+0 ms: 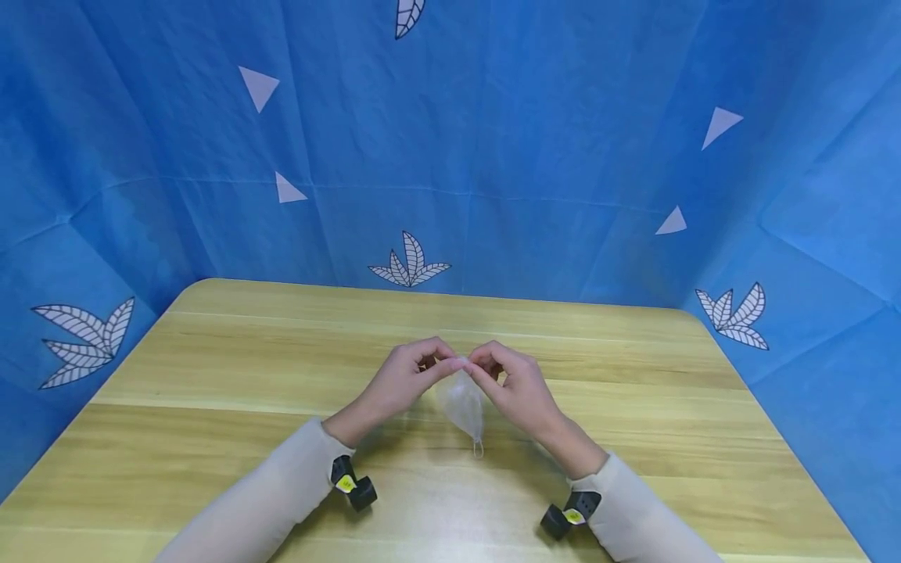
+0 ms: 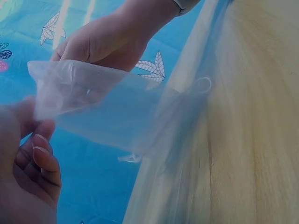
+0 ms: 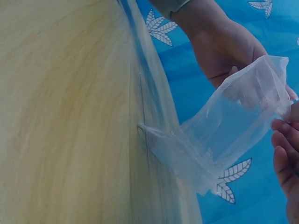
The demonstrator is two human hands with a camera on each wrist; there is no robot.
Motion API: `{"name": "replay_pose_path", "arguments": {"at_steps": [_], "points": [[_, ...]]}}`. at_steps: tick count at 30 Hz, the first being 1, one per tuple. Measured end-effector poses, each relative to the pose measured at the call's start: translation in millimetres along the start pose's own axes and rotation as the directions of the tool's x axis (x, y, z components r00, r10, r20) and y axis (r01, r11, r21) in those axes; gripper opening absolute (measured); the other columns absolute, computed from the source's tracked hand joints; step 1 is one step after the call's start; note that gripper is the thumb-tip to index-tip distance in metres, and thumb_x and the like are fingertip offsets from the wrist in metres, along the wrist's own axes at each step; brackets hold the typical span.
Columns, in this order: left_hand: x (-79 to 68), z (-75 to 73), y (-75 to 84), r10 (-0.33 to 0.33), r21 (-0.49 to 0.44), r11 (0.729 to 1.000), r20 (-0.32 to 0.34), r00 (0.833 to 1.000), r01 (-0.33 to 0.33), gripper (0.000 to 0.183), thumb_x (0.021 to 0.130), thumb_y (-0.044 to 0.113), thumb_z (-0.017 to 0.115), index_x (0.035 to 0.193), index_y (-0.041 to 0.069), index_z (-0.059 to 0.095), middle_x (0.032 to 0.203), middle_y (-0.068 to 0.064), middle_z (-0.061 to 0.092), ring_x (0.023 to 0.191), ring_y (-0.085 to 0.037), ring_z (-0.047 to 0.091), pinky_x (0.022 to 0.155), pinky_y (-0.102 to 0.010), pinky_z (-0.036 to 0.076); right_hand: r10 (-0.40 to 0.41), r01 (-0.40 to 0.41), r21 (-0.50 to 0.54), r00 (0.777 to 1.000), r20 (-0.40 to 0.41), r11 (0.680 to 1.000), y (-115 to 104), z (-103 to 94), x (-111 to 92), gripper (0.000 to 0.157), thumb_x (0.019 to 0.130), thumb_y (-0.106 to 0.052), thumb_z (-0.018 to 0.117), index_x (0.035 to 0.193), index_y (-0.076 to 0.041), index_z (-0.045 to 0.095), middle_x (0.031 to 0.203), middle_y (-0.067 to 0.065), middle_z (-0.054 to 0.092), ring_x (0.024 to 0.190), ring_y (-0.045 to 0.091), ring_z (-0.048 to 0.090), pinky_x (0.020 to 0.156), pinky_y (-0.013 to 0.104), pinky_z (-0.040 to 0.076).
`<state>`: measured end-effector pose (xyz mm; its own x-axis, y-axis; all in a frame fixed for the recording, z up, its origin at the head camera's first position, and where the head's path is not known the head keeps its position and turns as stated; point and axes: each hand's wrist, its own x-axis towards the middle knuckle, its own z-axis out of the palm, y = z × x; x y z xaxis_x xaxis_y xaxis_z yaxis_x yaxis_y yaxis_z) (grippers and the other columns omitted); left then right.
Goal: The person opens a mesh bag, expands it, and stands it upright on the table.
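Note:
A sheer white mesh bag (image 1: 462, 403) hangs between the two hands just above the table, with a thin loop at its lower tip. My left hand (image 1: 414, 369) pinches one side of its upper edge between thumb and fingers. The opposite side of that edge is pinched by my right hand (image 1: 515, 385), the fingertips of both hands nearly meeting. Through the left wrist view the mesh bag (image 2: 112, 102) looks see-through and spread at the top. In the right wrist view the bag (image 3: 233, 116) narrows towards the loop. Nothing can be made out inside it.
A light wood-grain table (image 1: 246, 360) with rounded far corners lies under the hands. Behind and beside it hangs a blue cloth (image 1: 535, 141) printed with white leaves and triangles. Each wrist carries a black strap with a small camera, such as the left wrist camera (image 1: 362, 493).

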<state>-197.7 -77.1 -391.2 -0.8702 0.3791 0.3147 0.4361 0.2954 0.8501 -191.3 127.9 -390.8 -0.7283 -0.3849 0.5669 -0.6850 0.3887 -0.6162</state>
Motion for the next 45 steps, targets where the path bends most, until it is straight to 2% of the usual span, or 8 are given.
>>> {"name": "replay_pose_path", "arguments": {"at_steps": [12,19,23,29,34,39,42,45], "points": [[0.5,-3.2,-2.9,0.030,-0.004,1.000,0.000,1.000,-0.030,0.017,0.099,0.034,0.059,0.097,0.022,0.071,0.064,0.000,0.048,0.055,-0.015,0.040,0.048,-0.025,0.032,0.022,-0.022,0.004,0.999,0.046,1.000,0.8,0.6,-1.0,0.004,0.097,-0.013,0.063,0.100,-0.015,0.066,0.083,-0.010,0.063,0.070,0.009,0.055,0.061,0.030,0.048],[0.0,-3.8,-1.5,0.108,0.027,0.994,-0.044,0.993,-0.107,0.013,0.099,0.023,0.061,0.093,0.017,0.071,0.072,0.002,0.052,0.057,-0.013,0.042,0.050,-0.024,0.035,-0.013,0.016,-0.019,0.990,0.138,1.000,-0.5,-0.4,-1.5,0.006,0.095,-0.011,0.065,0.100,-0.014,0.066,0.081,-0.011,0.060,0.068,0.006,0.052,0.060,0.025,0.047],[-0.1,-4.0,-1.4,0.144,0.046,0.989,-0.076,0.987,-0.141,0.012,0.098,0.019,0.062,0.092,0.014,0.070,0.073,0.001,0.053,0.057,-0.013,0.043,0.051,-0.024,0.036,0.016,-0.011,-0.029,0.984,0.177,1.000,-1.2,-1.1,-0.6,0.005,0.095,-0.013,0.066,0.100,-0.014,0.063,0.083,-0.011,0.060,0.071,0.006,0.055,0.063,0.025,0.049],[-0.4,-0.8,-2.7,0.153,0.033,0.988,-0.048,0.987,-0.152,0.010,0.097,0.019,0.063,0.094,0.014,0.070,0.078,0.006,0.058,0.058,-0.011,0.046,0.052,-0.024,0.039,0.045,-0.044,-0.010,0.986,0.161,0.999,0.2,1.0,-1.5,0.006,0.098,-0.023,0.063,0.098,-0.018,0.066,0.079,-0.013,0.058,0.067,0.007,0.053,0.058,0.026,0.046],[-0.2,0.2,-2.7,0.172,0.050,0.984,-0.056,0.984,-0.169,0.010,0.097,0.019,0.063,0.092,0.014,0.071,0.078,0.006,0.057,0.059,-0.011,0.046,0.051,-0.024,0.039,0.017,-0.014,-0.021,0.989,0.150,1.000,-0.1,0.4,-1.7,0.006,0.096,-0.018,0.064,0.091,-0.018,0.065,0.075,-0.013,0.056,0.064,0.006,0.050,0.055,0.024,0.043],[-0.7,0.9,-1.7,0.209,0.061,0.977,-0.073,0.975,-0.205,0.009,0.096,0.016,0.064,0.092,0.012,0.071,0.076,0.006,0.055,0.057,-0.011,0.044,0.051,-0.024,0.038,-0.003,0.009,-0.033,0.983,0.182,0.999,-0.2,-1.2,-1.2,0.011,0.093,-0.012,0.068,0.087,-0.016,0.061,0.073,-0.013,0.055,0.064,0.005,0.050,0.058,0.027,0.047],[-1.1,1.7,-1.9,0.211,0.056,0.977,-0.078,0.975,-0.207,0.008,0.096,0.015,0.064,0.092,0.012,0.070,0.074,0.005,0.053,0.055,-0.011,0.042,0.050,-0.024,0.036,0.017,-0.006,-0.055,0.979,0.202,0.998,-1.5,-2.2,-0.4,0.013,0.092,-0.011,0.069,0.086,-0.016,0.060,0.072,-0.013,0.055,0.065,0.004,0.051,0.059,0.028,0.048],[-1.5,2.2,-1.7,0.176,0.053,0.983,-0.068,0.982,-0.173,0.009,0.097,0.019,0.063,0.094,0.014,0.070,0.075,0.005,0.054,0.056,-0.011,0.043,0.051,-0.024,0.037,0.065,-0.053,-0.061,0.975,0.211,0.997,-2.3,-3.6,-0.1,0.012,0.093,-0.013,0.068,0.086,-0.016,0.059,0.073,-0.012,0.056,0.065,0.004,0.052,0.060,0.025,0.047]]}}
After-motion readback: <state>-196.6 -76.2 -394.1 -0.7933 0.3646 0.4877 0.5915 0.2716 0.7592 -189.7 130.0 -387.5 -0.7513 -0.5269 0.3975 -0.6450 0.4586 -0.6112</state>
